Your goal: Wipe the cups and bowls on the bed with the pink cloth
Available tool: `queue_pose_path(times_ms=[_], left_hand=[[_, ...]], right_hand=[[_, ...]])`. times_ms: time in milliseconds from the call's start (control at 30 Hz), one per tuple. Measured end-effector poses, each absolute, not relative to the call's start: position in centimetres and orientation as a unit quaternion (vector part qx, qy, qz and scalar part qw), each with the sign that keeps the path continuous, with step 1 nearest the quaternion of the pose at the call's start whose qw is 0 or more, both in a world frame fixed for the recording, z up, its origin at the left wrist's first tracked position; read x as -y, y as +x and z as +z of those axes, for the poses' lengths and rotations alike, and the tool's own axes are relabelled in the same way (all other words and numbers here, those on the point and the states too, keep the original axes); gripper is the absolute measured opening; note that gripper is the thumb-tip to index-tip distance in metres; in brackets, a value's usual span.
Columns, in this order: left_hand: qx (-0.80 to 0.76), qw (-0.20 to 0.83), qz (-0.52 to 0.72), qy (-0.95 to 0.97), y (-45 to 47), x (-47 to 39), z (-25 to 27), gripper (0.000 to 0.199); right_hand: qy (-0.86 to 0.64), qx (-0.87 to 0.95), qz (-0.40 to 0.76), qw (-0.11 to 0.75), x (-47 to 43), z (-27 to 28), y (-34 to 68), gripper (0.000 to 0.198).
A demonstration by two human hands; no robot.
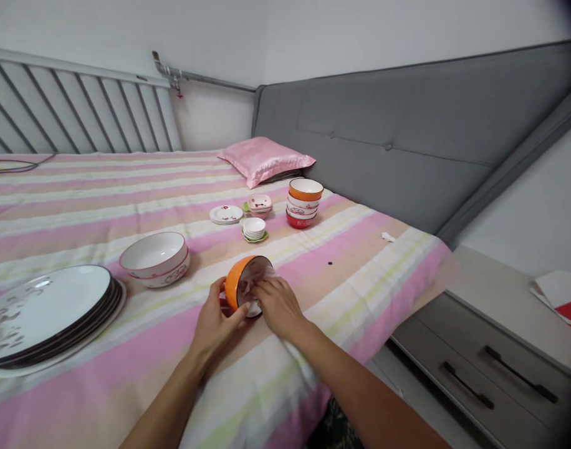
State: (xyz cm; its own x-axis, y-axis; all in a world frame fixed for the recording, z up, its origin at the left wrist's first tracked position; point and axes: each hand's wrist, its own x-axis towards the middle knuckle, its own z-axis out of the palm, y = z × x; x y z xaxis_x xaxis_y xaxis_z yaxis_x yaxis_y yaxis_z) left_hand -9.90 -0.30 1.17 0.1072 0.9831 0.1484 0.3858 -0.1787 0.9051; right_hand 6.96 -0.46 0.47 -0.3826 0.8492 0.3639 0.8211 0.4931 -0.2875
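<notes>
An orange bowl (236, 280) with a dark rim is tipped on its side on the bed, its mouth turned toward the right. My left hand (217, 318) is closed around its lower left side, thumb at the rim. Inside the mouth, the fingers of my right hand (278, 302) press against the inner wall. A thin white piece (272, 272), like a cloth or wipe, shows at those fingers; most of it is hidden. Left of the hands stand white bowls (157, 255) with red rims, nested together.
Large plates (56, 305) are stacked at left. Farther back are small plates (226, 214), small dishes (260, 203), little white cups (254, 227) on a green dish and a bowl stack (305, 202). A pink pillow (267, 159) lies near the grey headboard (383, 125); a nightstand (477, 349) stands right.
</notes>
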Motion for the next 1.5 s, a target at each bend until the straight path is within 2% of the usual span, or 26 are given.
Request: queue_pose_path(times_ms=[233,500,667,867,933,1033,1200,1367,1500], left_hand=[[-0.523,0.376,0.407,0.647,-9.6,0.5,1.4,0.069],[-0.527,0.377,0.424,0.633,-9.9,0.2,1.0,0.071],[-0.561,0.352,0.447,0.601,-10.5,0.3,1.5,0.053],[-0.577,0.335,0.44,0.602,-10.7,0.5,1.5,0.051],[-0.572,0.337,0.446,0.6,-10.7,0.5,1.3,0.049],[-0.578,0.327,0.443,0.602,-10.7,0.4,1.1,0.047],[-0.585,0.331,0.43,0.603,-10.6,0.4,1.3,0.048],[-0.579,0.348,0.433,0.597,-10.4,0.4,1.2,0.049],[-0.565,0.384,0.43,0.59,-10.6,0.1,0.9,0.055]], right_hand=[[-0.518,0.827,0.037,0.213,-0.2,-0.1,7.1,0.025],[-0.526,0.805,0.075,0.265,0.5,0.5,6.8,0.026],[-0.546,0.773,0.101,0.306,1.2,1.2,7.2,0.039],[-0.508,0.761,0.182,0.36,2.8,2.5,6.2,0.056],[-0.47,0.793,0.185,0.341,3.2,2.9,5.6,0.059],[-0.42,0.848,0.182,0.268,3.8,3.3,5.1,0.057],[-0.399,0.877,0.194,0.185,4.0,3.1,5.6,0.059],[-0.432,0.883,0.143,0.115,3.5,2.0,6.6,0.056],[-0.483,0.866,0.081,0.106,2.5,0.8,7.0,0.052]])
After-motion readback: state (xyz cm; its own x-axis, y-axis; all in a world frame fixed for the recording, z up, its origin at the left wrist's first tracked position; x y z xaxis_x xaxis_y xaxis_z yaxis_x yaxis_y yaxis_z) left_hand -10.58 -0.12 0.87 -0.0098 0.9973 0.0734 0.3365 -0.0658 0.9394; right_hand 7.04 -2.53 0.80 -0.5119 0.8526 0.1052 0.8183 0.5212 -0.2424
